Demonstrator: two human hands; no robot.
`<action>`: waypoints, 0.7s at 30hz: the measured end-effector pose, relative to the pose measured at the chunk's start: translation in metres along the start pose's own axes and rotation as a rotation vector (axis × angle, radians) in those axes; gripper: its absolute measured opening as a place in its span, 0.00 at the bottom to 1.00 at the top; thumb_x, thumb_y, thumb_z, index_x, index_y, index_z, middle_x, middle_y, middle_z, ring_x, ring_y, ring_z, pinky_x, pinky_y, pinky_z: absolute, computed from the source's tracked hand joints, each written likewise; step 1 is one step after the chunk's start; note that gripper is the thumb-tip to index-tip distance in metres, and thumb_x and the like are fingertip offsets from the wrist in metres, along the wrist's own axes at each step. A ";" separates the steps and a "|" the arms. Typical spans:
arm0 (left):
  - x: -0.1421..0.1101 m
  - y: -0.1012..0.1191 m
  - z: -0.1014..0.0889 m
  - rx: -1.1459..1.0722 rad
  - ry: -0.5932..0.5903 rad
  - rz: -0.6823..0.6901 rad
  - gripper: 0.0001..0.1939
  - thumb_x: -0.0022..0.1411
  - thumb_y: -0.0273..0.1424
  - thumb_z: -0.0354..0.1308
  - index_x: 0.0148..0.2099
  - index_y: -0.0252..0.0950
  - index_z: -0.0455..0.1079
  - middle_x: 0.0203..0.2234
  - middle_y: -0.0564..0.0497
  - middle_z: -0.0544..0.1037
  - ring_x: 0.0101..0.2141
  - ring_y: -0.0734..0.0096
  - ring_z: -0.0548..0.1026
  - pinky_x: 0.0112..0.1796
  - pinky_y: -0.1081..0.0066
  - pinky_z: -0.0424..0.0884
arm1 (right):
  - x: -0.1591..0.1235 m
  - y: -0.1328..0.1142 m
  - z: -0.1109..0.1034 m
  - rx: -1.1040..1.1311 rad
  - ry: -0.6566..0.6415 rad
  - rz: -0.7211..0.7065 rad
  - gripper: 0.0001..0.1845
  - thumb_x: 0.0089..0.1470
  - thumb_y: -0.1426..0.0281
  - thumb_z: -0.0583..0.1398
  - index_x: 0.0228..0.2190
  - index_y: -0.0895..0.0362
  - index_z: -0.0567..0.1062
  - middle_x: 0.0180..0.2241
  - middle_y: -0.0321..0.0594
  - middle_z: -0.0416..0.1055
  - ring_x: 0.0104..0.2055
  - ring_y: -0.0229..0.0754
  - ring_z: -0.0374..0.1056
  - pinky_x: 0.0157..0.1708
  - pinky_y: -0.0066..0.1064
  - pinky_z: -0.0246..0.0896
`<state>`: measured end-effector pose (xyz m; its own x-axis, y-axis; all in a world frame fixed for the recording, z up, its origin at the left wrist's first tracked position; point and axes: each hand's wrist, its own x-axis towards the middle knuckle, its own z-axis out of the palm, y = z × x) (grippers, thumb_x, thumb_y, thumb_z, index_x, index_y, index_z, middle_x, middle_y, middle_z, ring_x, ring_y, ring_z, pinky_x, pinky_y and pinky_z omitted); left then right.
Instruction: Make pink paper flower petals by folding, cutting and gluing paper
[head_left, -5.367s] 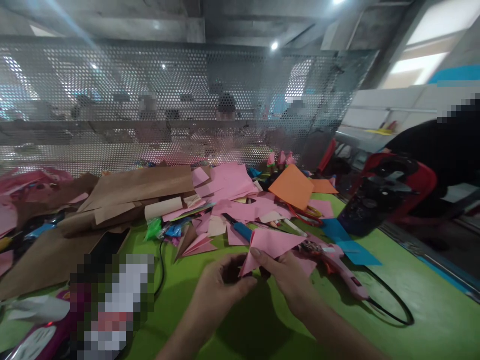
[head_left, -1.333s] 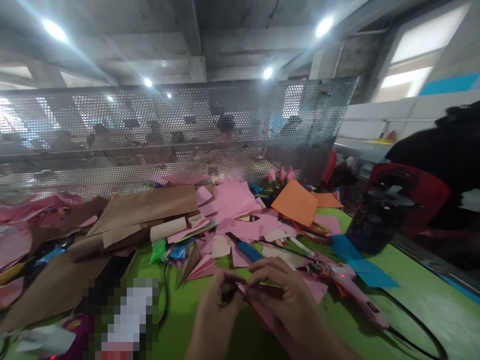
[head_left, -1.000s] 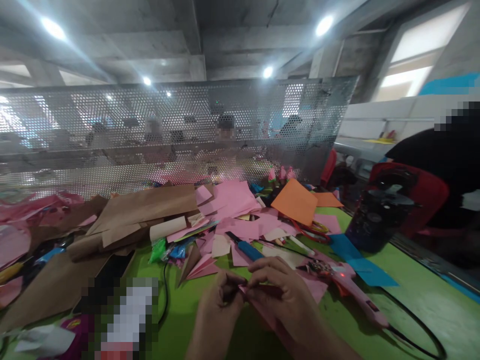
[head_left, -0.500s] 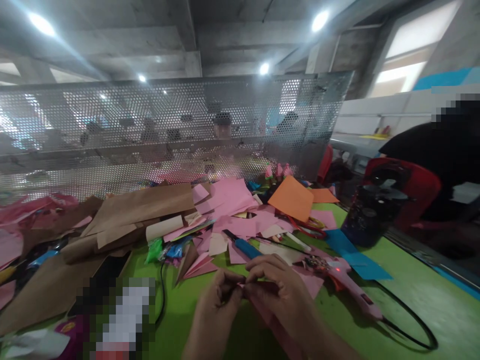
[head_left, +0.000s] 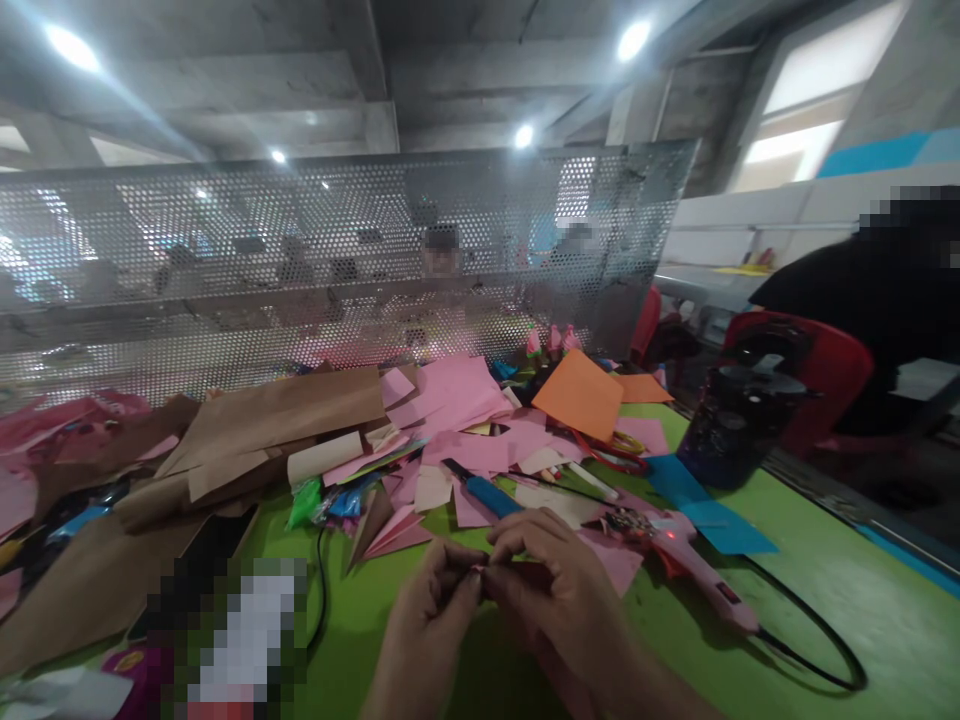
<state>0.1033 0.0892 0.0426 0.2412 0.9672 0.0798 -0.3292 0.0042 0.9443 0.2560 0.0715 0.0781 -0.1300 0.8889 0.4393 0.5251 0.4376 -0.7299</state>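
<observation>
Low in the middle, my left hand [head_left: 435, 605] and my right hand [head_left: 555, 585] meet over the green table [head_left: 825, 590]. Both pinch a folded piece of pink paper [head_left: 517, 578] between fingertips; most of the paper is hidden under my right hand. A pink glue gun [head_left: 686, 560] lies just right of my right hand, its black cord [head_left: 814, 645] looping away. A blue-handled cutter [head_left: 480, 488] lies just beyond my fingers.
Pink sheets [head_left: 465, 400], brown paper [head_left: 277, 410] and an orange sheet [head_left: 581, 393] pile up behind. Blue paper [head_left: 705, 510], a dark bottle [head_left: 731, 430] and red scissors [head_left: 611, 450] lie right. A perforated metal screen [head_left: 337, 250] closes the back. A person in black [head_left: 870, 290] sits right.
The pink paper was held up as a broad triangle; it is now folded small and pressed low between both hands. My view has tilted up slightly.
</observation>
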 end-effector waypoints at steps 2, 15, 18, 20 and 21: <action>-0.001 0.001 0.001 -0.018 0.007 -0.004 0.07 0.53 0.32 0.65 0.32 0.35 0.73 0.25 0.53 0.78 0.29 0.74 0.74 0.32 0.76 0.70 | 0.000 0.000 0.000 0.007 0.006 0.000 0.05 0.56 0.71 0.63 0.29 0.53 0.72 0.36 0.38 0.72 0.42 0.45 0.66 0.42 0.35 0.60; -0.001 0.003 0.001 -0.037 0.021 -0.029 0.10 0.52 0.36 0.66 0.32 0.35 0.73 0.26 0.53 0.77 0.30 0.73 0.74 0.34 0.74 0.71 | 0.000 0.002 0.001 0.041 0.028 0.000 0.07 0.52 0.75 0.64 0.27 0.54 0.72 0.34 0.37 0.72 0.41 0.44 0.67 0.40 0.34 0.61; -0.001 0.004 0.000 -0.034 0.010 -0.027 0.09 0.53 0.36 0.66 0.32 0.35 0.74 0.26 0.53 0.77 0.30 0.73 0.73 0.34 0.75 0.71 | -0.001 0.003 0.002 0.032 0.027 -0.004 0.07 0.53 0.74 0.64 0.28 0.53 0.72 0.34 0.36 0.72 0.41 0.44 0.67 0.40 0.34 0.60; -0.002 0.004 -0.001 -0.048 0.010 -0.022 0.09 0.53 0.36 0.66 0.32 0.35 0.74 0.26 0.53 0.77 0.30 0.73 0.73 0.34 0.75 0.70 | -0.001 0.003 0.002 0.018 0.029 -0.008 0.06 0.54 0.73 0.64 0.28 0.53 0.71 0.35 0.37 0.72 0.40 0.44 0.67 0.40 0.34 0.60; -0.001 0.003 -0.002 -0.059 0.001 -0.021 0.09 0.53 0.36 0.66 0.33 0.35 0.74 0.26 0.53 0.77 0.30 0.73 0.73 0.34 0.75 0.70 | -0.001 0.003 0.002 0.007 0.029 -0.013 0.06 0.54 0.72 0.64 0.28 0.53 0.71 0.35 0.37 0.72 0.40 0.44 0.67 0.40 0.34 0.60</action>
<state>0.1005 0.0882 0.0448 0.2477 0.9670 0.0602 -0.3771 0.0390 0.9254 0.2556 0.0719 0.0743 -0.1124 0.8790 0.4634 0.5173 0.4499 -0.7280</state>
